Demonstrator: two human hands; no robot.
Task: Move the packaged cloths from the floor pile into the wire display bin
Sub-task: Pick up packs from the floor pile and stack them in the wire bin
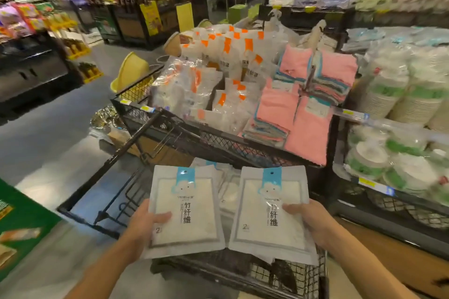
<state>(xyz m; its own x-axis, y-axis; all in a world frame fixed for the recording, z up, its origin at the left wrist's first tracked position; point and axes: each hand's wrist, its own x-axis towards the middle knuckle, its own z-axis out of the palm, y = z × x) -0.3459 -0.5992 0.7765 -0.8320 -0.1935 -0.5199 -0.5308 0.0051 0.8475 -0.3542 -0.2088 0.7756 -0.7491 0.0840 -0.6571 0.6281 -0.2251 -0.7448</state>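
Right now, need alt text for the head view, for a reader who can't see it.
Two hands each hold a white cloth pack with a blue tab: the left hand grips the left pack, the right hand the right pack. Ahead is a black wire bin of orange-tabbed packs and pink cloths, in a shop aisle.

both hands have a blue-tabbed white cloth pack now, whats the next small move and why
Probably carry both forward and lay them in the black wire display bin. The left hand grips one blue-tabbed white cloth pack, the right hand grips another, both below the bin's near rim, short of the orange-tabbed packs inside.
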